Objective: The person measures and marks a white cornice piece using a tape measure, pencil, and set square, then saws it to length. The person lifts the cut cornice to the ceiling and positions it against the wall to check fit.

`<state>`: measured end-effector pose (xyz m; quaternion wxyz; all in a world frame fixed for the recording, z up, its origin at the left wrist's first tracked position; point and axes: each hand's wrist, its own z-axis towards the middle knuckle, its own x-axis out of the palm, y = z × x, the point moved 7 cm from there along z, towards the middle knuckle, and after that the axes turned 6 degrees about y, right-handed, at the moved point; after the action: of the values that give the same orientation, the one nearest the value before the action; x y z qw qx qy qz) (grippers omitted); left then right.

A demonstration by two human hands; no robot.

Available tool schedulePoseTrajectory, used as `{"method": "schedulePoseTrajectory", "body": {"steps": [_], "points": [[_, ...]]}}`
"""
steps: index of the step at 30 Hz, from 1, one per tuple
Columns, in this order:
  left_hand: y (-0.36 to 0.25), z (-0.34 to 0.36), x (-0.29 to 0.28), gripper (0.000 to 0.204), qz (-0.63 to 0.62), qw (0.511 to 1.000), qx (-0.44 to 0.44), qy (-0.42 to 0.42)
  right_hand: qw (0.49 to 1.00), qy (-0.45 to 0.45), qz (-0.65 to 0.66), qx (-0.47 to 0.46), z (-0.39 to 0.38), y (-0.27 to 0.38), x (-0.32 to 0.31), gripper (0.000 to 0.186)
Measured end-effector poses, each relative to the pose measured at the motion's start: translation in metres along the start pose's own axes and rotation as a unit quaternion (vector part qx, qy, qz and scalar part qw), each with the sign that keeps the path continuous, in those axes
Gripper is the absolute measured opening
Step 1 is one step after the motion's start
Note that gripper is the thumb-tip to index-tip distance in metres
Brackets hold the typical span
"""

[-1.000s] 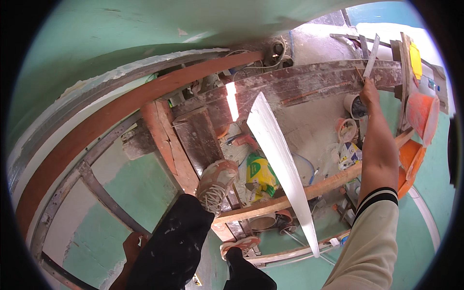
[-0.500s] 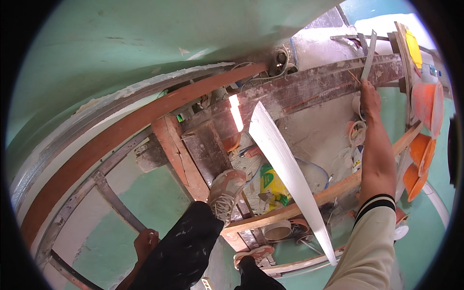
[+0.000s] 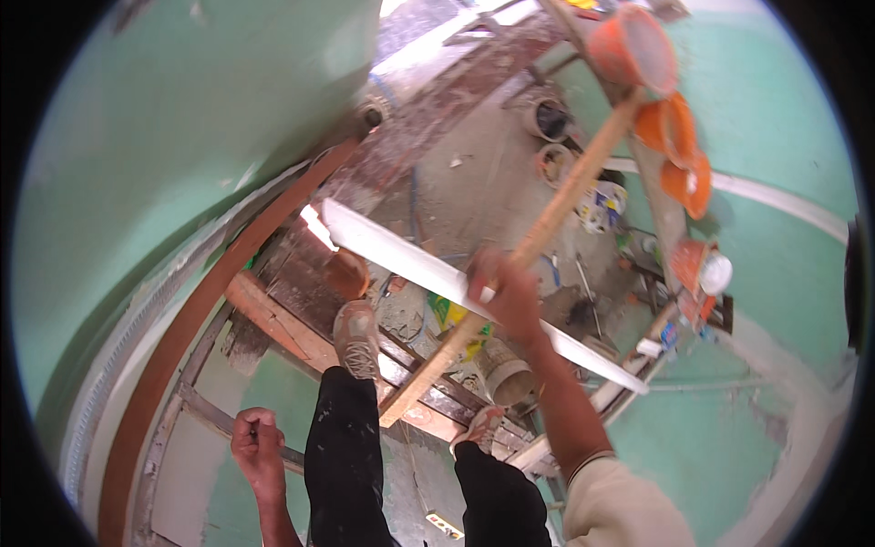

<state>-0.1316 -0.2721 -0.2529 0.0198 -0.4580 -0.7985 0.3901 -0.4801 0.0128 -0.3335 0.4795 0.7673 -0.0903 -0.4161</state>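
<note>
My right hand (image 3: 512, 296) is over the middle of a long white strip (image 3: 401, 244), close to a wooden bar (image 3: 574, 173) that crosses it. Motion smears its fingers; they look bent, with a bit of white between them, and whether they grip the strip cannot be made out. The strip slants from near my shoe (image 3: 356, 339) down to the right. At lower left, my left hand (image 3: 258, 445) is closed in a loose fist beside a grey metal rail (image 3: 217, 417); nothing shows in it.
I stand high on planks and beams, feet apart, with the littered floor (image 3: 465, 196) far below. A long reddish-brown beam (image 3: 214, 301) runs along the left. Orange tubs (image 3: 633, 50) line the right side. Several buckets (image 3: 508, 372) stand below, and a power strip (image 3: 444, 525) lies near the bottom.
My right hand has come away from the grey flat bar on the far beam and back to the white strip. My left hand has left the metal rail. The view has turned to the right.
</note>
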Motion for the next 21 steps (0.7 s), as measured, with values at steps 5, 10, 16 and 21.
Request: {"method": "schedulePoseTrajectory", "body": {"steps": [5, 10, 16, 21], "points": [[-0.081, -0.053, 0.064, 0.024, 0.071, 0.978, -0.019, 0.195, 0.974, 0.088, 0.148, 0.147, -0.162, 0.159, 0.005, 0.028], [-0.092, -0.15, 0.113, 0.049, 0.051, 0.93, -0.155, 0.329, 0.985, 0.063, 0.159, -0.021, -0.239, 0.284, -0.05, 0.034], [-0.108, -0.295, 0.171, 0.041, 0.072, 0.928, -0.122, 0.344, 0.992, 0.05, 0.089, -0.078, -0.373, 0.303, -0.109, 0.028], [-0.087, -0.408, 0.246, 0.04, 0.101, 0.938, -0.04, 0.328, 0.996, -0.049, 0.078, -0.007, -0.506, 0.276, -0.177, 0.026]]}}
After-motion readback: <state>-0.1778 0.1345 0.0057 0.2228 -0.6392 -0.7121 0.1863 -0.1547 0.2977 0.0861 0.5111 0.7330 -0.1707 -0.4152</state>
